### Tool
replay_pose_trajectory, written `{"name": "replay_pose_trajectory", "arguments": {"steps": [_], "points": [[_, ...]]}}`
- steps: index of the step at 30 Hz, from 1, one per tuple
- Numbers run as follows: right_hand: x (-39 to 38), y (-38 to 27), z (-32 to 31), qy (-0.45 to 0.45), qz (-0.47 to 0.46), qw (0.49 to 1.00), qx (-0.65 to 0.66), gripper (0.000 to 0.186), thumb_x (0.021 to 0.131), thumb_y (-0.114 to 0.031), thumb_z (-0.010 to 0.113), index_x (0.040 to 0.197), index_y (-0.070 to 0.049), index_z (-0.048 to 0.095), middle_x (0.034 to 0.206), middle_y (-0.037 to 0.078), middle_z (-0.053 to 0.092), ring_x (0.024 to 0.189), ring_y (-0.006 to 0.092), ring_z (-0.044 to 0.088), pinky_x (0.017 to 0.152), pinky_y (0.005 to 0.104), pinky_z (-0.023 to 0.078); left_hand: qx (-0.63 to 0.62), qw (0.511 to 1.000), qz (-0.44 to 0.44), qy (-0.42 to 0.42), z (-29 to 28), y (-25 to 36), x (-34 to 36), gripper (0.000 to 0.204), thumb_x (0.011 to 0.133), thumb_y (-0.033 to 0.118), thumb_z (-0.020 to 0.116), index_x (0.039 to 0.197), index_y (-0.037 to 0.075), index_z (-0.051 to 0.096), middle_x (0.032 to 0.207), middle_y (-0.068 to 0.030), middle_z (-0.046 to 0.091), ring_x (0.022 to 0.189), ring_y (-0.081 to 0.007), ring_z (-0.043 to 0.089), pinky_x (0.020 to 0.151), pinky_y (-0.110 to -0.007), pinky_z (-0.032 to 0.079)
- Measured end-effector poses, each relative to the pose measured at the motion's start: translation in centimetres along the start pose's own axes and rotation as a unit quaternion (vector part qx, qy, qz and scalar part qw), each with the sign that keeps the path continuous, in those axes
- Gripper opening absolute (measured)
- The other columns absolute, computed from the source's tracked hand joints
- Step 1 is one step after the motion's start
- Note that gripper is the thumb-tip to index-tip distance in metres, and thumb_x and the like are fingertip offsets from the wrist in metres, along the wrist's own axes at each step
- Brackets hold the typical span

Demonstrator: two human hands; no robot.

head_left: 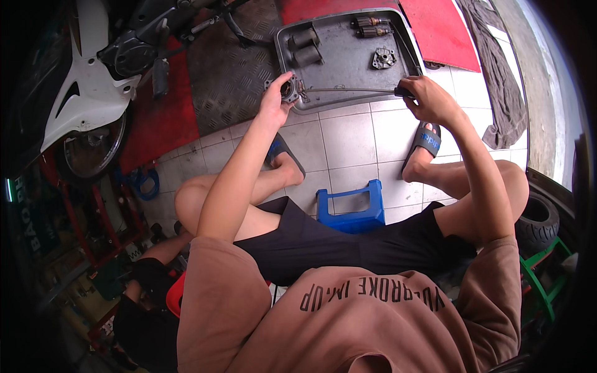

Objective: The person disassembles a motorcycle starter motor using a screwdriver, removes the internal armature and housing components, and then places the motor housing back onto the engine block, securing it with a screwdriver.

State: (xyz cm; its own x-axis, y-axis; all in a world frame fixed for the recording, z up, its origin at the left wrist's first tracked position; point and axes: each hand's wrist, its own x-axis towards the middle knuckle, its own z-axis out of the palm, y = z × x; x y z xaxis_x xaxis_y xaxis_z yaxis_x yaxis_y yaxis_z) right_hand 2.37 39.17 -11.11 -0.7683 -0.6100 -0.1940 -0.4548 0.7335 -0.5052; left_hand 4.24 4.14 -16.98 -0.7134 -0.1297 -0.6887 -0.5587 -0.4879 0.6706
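Observation:
My left hand (273, 104) is closed around a round, flanged metal engine part (289, 91) with an open centre, held over the near left corner of a grey metal tray (348, 71). In my right hand (430, 99) is the black handle (403, 92) of a long tool with a thin metal shaft (351, 90). The shaft points left across the tray's near side, and its far end lies at the engine part. Whether that end touches or enters the part I cannot tell. My right fingers wrap the handle near the tray's near right corner.
The tray also holds two cylindrical sleeves (306, 48), dark slender parts (372, 27) and a small round metal part (384, 58). A motorcycle (93, 81) stands at left. A blue stool (351, 217) is between my legs; a tyre (538, 221) lies right. Another person's arm (163, 250) shows lower left.

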Motion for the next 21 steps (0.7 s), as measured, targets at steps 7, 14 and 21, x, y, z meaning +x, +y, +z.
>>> {"name": "replay_pose_trajectory", "arguments": {"steps": [7,14,21], "points": [[0.1,-0.2,0.3,0.028,-0.019,0.998,-0.044,0.016,0.079,-0.001,0.062,0.094,0.003,0.058,0.091,0.02,0.063,0.084,0.0405,0.061,0.075,0.0448,0.051,0.026,0.999,0.024,0.027,-0.4,-0.3,0.5,0.023,0.08,0.02,0.075,0.096,0.009,0.064,0.088,-0.003,0.067,0.076,-0.0137,0.066,0.066,-0.029,0.05],[0.2,0.2,0.7,-0.029,0.017,0.997,-0.075,0.012,0.081,-0.003,0.062,0.091,0.002,0.058,0.088,0.019,0.063,0.082,0.0393,0.062,0.072,0.0445,0.051,0.2,0.961,0.153,0.116,-0.6,-1.1,0.6,0.028,0.073,0.022,0.082,0.086,0.0,0.069,0.079,-0.0039,0.068,0.067,-0.0107,0.064,0.06,-0.03,0.052],[-0.1,-0.5,1.8,0.0,0.005,0.996,-0.093,0.007,0.079,-0.004,0.06,0.084,0.0,0.059,0.081,0.018,0.065,0.079,0.037,0.064,0.072,0.0444,0.052,0.266,0.944,0.145,0.127,-0.8,-1.6,1.0,0.025,0.073,0.021,0.082,0.084,0.001,0.071,0.078,-0.0032,0.068,0.064,-0.0103,0.062,0.059,-0.028,0.05]]}}
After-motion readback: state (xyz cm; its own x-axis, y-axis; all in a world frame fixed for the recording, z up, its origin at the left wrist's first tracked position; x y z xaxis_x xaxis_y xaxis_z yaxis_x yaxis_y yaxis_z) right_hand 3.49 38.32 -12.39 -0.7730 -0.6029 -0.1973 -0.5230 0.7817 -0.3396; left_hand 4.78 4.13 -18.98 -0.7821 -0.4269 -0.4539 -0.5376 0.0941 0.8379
